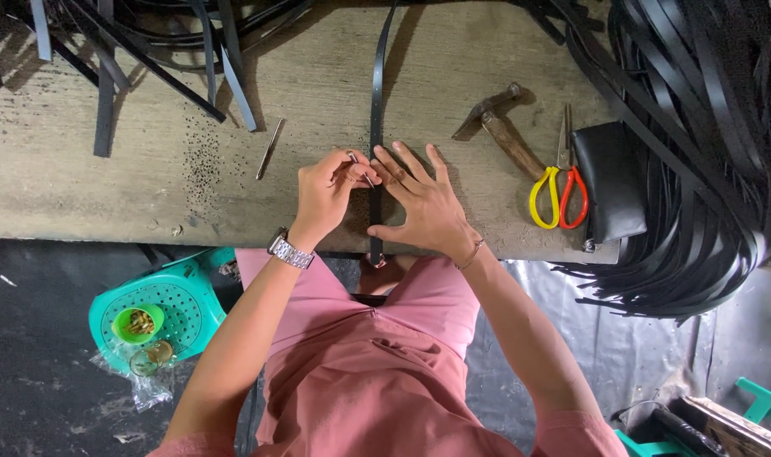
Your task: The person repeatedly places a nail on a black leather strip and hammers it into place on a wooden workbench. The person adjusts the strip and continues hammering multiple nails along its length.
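Note:
A long black strap [377, 93] lies lengthwise across the worn wooden table [148, 186], its near end hanging over the front edge. My right hand [428, 203] lies flat with fingers spread, pressing on the strap. My left hand [328, 188] pinches a small metal piece [354, 158] just left of the strap, fingertips close to those of the right hand. A metal watch is on my left wrist.
A hammer [504, 131], scissors with yellow and red handles [561, 182] and a black pouch [609, 182] lie to the right. A thin metal tool [270, 148] lies to the left. Piles of black straps [707, 144] fill the right and the far left. A green stool [170, 309] holds small cups.

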